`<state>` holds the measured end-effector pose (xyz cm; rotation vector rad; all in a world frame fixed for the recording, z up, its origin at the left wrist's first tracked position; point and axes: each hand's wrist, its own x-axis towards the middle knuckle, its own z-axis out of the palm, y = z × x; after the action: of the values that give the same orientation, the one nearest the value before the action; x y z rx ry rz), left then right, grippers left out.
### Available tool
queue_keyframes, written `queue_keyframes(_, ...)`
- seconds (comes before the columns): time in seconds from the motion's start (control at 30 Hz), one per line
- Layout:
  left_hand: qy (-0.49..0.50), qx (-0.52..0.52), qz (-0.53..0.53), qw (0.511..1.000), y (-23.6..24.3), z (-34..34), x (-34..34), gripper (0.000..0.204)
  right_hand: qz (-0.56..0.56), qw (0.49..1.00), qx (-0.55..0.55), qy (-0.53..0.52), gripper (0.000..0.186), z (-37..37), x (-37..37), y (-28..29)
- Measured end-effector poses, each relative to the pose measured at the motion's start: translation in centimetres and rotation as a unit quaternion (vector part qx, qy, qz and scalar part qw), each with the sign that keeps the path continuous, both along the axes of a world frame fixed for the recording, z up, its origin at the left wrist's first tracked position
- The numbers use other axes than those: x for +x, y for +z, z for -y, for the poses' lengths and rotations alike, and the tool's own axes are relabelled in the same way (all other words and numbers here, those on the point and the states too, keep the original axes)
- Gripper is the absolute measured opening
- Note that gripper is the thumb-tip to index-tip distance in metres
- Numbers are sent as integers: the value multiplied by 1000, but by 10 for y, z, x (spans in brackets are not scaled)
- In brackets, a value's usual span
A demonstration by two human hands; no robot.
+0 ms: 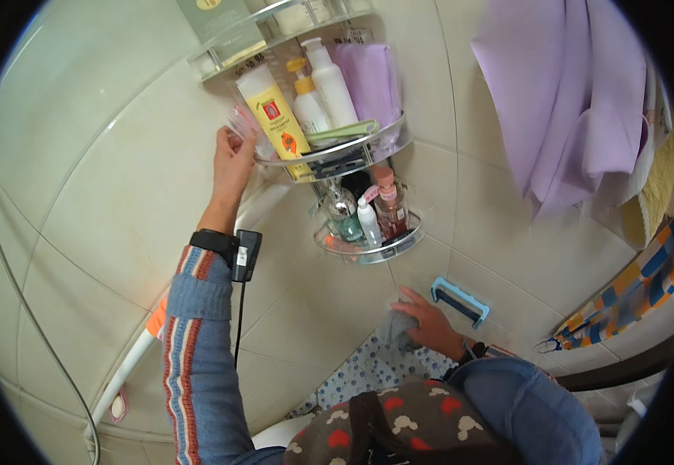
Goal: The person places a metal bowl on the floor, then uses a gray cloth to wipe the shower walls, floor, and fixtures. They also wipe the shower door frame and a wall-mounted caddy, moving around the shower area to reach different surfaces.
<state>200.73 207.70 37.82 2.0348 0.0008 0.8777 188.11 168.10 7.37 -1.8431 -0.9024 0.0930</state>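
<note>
My left hand reaches up to the left end of the middle corner shelf. Its fingers are closed on a clear, pinkish plastic item, blurred and partly hidden, beside a yellow bottle with a white cap. A pump bottle with a yellow top, a white pump bottle, a purple packet and a green-handled item share that shelf. Lower right, my right hand holds a crumpled grey cloth, one finger extended.
Below, a smaller shelf carries several bottles. An upper shelf holds boxes. Purple towels hang at right, near a blue wall holder. A white pipe and shower hose run along the left.
</note>
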Motion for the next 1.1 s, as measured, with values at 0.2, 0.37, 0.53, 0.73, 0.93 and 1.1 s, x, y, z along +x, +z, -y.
queue_keyframes(0.2, 61, 31, 80, 994, -1, 22, -57, 57, -32, 992, 104, -62, 58, -7, 11, 8)
queue_keyframes(0.37, 40, 9, 17, 999, -72, 33, -98, 51, -99, 976, 171, -88, 55, -9, 16, 32)
queue_keyframes(0.53, -160, -154, -252, 942, -181, 115, -167, 51, -91, 968, 232, -33, 63, -32, 15, 69)
queue_keyframes(0.73, -235, -533, -148, 799, -205, 160, -175, 58, -47, 977, 204, 50, 80, -81, -10, 102)
queue_keyframes(0.93, -40, -129, 24, 991, -134, 131, -165, 57, 42, 978, 188, 76, 81, -75, -11, 121)
queue_keyframes(1.1, 86, 52, 63, 993, -52, 72, -114, 48, -23, 987, 148, 51, 61, -50, -8, 90)
